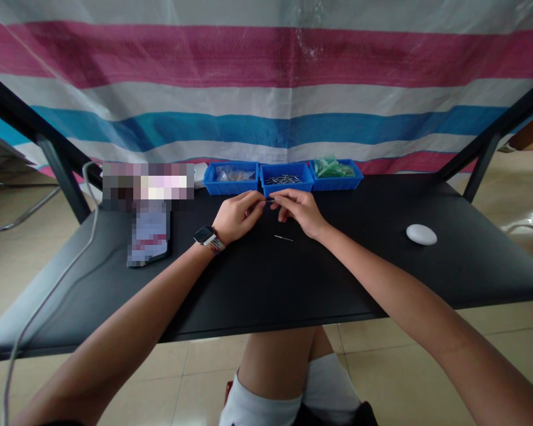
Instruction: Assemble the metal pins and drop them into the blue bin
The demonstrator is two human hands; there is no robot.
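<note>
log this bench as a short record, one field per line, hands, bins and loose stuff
left hand: pinching a small thin piece; smartwatch on wrist
right hand: fingertips at the same piece
left blue bin: clear plastic packaging
middle blue bin: many thin metal pins
right blue bin: green plastic packaging
loose on black table: one thin pin; white oval object, right side
backdrop: striped sheet

Middle bin (286, 186) blue, with silvery pins (284, 179) inside it; left bin (231, 187) and right bin (339, 183) beside it the same blue, green packets (333, 169) in the right one. Sheet (266, 59) behind it striped white, pinkish red and blue. Tabletop (359, 236) beneath it plain black; oval object (421, 235) to its right, white.
</note>
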